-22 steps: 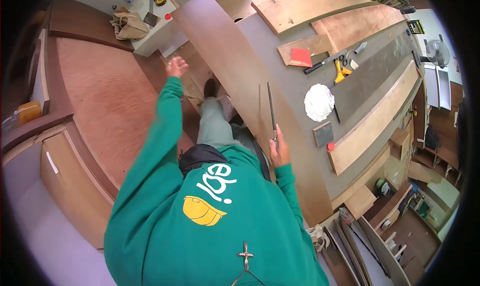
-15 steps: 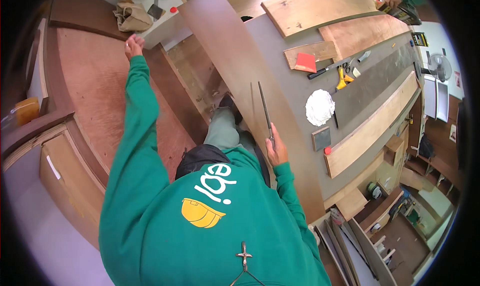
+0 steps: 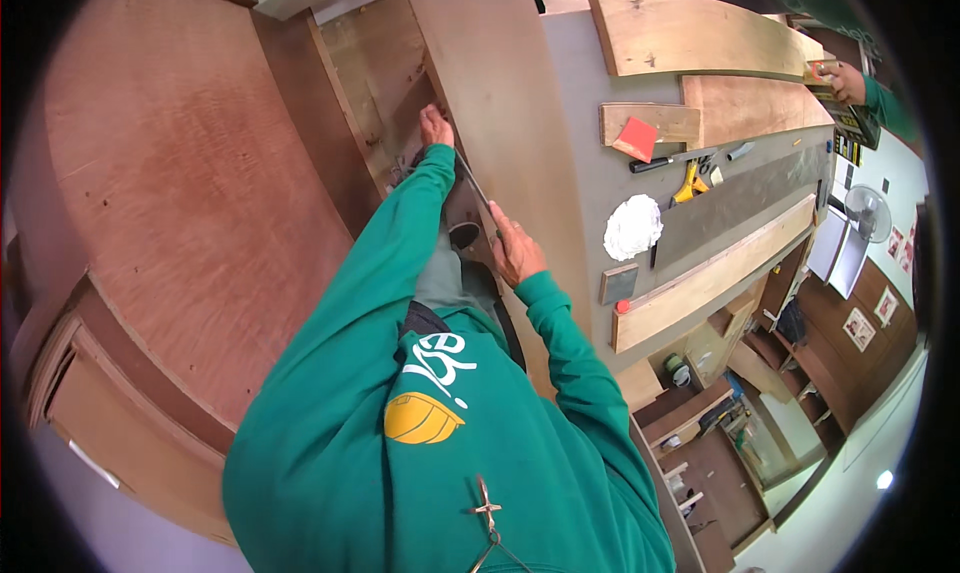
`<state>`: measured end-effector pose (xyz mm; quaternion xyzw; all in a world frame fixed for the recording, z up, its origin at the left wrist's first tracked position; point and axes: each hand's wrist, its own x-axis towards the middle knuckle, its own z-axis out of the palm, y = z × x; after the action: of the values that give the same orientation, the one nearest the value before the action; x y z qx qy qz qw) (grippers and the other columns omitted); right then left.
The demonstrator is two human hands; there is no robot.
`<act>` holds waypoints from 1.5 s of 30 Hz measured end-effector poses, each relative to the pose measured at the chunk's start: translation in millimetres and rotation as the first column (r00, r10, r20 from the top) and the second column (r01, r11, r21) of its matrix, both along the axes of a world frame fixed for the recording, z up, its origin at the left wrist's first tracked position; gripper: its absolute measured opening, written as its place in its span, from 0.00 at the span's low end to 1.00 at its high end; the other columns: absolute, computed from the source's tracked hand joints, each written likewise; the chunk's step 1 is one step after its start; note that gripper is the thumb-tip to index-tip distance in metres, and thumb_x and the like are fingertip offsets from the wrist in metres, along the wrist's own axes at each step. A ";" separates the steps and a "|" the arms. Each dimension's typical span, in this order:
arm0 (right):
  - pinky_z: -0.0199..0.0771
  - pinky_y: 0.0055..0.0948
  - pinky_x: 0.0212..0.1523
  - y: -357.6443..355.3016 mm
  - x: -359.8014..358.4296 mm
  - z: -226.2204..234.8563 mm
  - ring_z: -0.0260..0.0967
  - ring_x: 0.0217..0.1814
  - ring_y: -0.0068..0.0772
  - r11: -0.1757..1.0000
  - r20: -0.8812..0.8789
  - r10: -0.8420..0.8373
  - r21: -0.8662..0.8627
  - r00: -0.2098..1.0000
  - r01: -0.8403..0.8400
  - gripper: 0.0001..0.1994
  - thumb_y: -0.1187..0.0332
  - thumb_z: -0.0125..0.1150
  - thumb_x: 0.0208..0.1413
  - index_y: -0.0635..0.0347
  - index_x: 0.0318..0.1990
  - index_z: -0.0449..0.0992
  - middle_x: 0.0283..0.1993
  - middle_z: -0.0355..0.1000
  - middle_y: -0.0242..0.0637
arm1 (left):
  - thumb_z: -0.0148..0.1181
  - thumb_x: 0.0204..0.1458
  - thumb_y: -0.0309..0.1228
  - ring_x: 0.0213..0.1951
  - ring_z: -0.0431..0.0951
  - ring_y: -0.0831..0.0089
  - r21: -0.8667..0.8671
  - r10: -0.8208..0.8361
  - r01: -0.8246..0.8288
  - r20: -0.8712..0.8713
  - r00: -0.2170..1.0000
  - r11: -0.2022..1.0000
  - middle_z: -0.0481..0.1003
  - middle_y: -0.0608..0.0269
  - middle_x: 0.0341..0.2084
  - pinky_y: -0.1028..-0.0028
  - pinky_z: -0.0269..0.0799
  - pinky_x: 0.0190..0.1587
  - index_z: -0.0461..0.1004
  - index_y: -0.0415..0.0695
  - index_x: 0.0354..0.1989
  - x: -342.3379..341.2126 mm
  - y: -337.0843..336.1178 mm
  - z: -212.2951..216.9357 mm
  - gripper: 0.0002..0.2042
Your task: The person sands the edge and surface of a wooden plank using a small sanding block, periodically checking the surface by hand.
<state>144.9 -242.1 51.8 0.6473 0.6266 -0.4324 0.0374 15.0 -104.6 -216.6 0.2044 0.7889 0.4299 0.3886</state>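
Note:
A slim dark metal file (image 3: 472, 181) lies slantwise against the left edge of a long brown board (image 3: 515, 123) in front of me. Its near end is gripped in my right hand (image 3: 518, 248), fingers wrapped round it. My left hand (image 3: 436, 128) reaches across to the file's far end at the board's edge, with fingers curled. The tip itself is hidden by that hand. Left of the board a narrow wooden recess (image 3: 375, 83) opens beside a broad reddish wood panel (image 3: 190, 173).
A grey worktable (image 3: 580, 103) on the right bears light planks (image 3: 700, 33), a red sheet (image 3: 635, 139), a yellow-handled tool (image 3: 690, 185), a white crumpled pad (image 3: 633, 227) and a dark square block (image 3: 619, 284). At the far right, another person's hand (image 3: 848, 83) holds a can.
My left hand has come down and right from the far corner to the board's edge. The file has swung from over the board to its left edge, tip toward the left hand.

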 end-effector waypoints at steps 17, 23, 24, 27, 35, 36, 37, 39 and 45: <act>0.69 0.54 0.37 -42.3 -2.2 -36.4 0.68 0.38 0.64 0.996 0.061 0.039 0.073 0.997 -0.043 0.31 0.69 0.49 0.57 0.44 0.68 0.48 0.41 0.69 0.57 | 0.37 0.64 0.41 0.42 0.72 0.57 0.270 0.205 -0.347 0.442 0.873 0.898 0.73 0.50 0.40 0.64 0.66 0.48 0.66 0.39 0.50 21.9 -32.0 -52.6 0.18; 0.70 0.55 0.37 -53.1 4.2 -43.1 0.69 0.37 0.63 0.991 0.059 0.075 0.107 0.995 -0.081 0.31 0.67 0.49 0.58 0.43 0.69 0.47 0.42 0.68 0.56 | 0.37 0.64 0.41 0.45 0.72 0.57 0.208 0.138 -0.165 0.136 0.981 0.964 0.72 0.52 0.44 0.64 0.65 0.52 0.64 0.40 0.53 19.7 -30.4 -54.2 0.19; 0.70 0.55 0.37 -60.5 9.3 -33.7 0.69 0.37 0.63 0.992 0.079 0.064 0.106 0.995 -0.073 0.31 0.67 0.49 0.58 0.43 0.69 0.47 0.42 0.68 0.56 | 0.37 0.64 0.41 0.46 0.72 0.58 0.255 0.129 -0.153 0.108 0.986 0.955 0.71 0.52 0.44 0.64 0.64 0.53 0.64 0.41 0.53 28.0 -33.7 -32.0 0.19; 0.70 0.52 0.39 -64.4 18.0 -20.9 0.68 0.39 0.61 0.997 0.127 0.020 0.077 0.992 -0.030 0.32 0.70 0.49 0.56 0.46 0.68 0.49 0.42 0.69 0.55 | 0.37 0.64 0.39 0.49 0.70 0.59 0.336 0.112 -0.147 0.122 0.986 0.930 0.70 0.50 0.46 0.65 0.62 0.55 0.63 0.40 0.54 47.3 -40.6 6.6 0.18; 0.71 0.53 0.34 -91.3 34.0 -33.5 0.69 0.35 0.62 0.989 0.058 0.016 0.146 0.998 -0.024 0.31 0.69 0.48 0.58 0.44 0.69 0.48 0.41 0.69 0.56 | 0.40 0.63 0.38 0.43 0.72 0.63 0.312 0.107 -0.203 0.300 0.948 0.928 0.71 0.50 0.41 0.67 0.68 0.48 0.64 0.39 0.53 65.8 -55.6 33.3 0.17; 0.70 0.53 0.34 -98.7 36.2 -23.5 0.69 0.35 0.62 0.987 0.064 0.003 0.158 0.998 -0.013 0.31 0.69 0.48 0.58 0.44 0.69 0.48 0.40 0.68 0.56 | 0.41 0.62 0.38 0.43 0.72 0.62 0.339 0.112 -0.210 0.288 0.951 0.917 0.71 0.50 0.41 0.67 0.68 0.48 0.64 0.38 0.52 71.4 -62.8 27.4 0.17; 0.70 0.52 0.35 -102.2 32.8 -25.6 0.69 0.36 0.61 0.992 0.092 0.029 0.123 0.995 -0.040 0.31 0.70 0.49 0.57 0.46 0.68 0.49 0.40 0.69 0.56 | 0.41 0.62 0.38 0.43 0.72 0.62 0.307 0.144 -0.228 0.273 0.951 0.924 0.71 0.50 0.41 0.67 0.67 0.48 0.64 0.38 0.52 64.4 -70.9 -16.5 0.17; 0.69 0.51 0.37 -94.9 9.4 -47.8 0.68 0.38 0.59 0.986 0.087 0.143 0.071 0.986 -0.149 0.32 0.73 0.51 0.55 0.50 0.68 0.51 0.41 0.70 0.56 | 0.40 0.62 0.37 0.44 0.72 0.61 0.237 0.263 -0.307 0.202 0.943 0.922 0.71 0.49 0.42 0.66 0.67 0.49 0.64 0.38 0.52 21.5 -97.3 -105.8 0.17; 0.69 0.51 0.39 -117.1 35.2 -16.7 0.68 0.39 0.62 0.998 0.054 0.017 0.062 0.998 -0.021 0.32 0.72 0.51 0.55 0.50 0.68 0.50 0.41 0.70 0.57 | 0.39 0.63 0.42 0.42 0.72 0.64 0.341 0.132 -0.211 0.239 0.962 0.916 0.71 0.53 0.41 0.67 0.67 0.48 0.62 0.41 0.54 63.5 -94.3 -54.7 0.19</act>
<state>180.1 -359.2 35.1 0.6534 0.6448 -0.3947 0.0377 78.5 -198.8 -271.2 0.1556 0.6649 0.6202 0.3860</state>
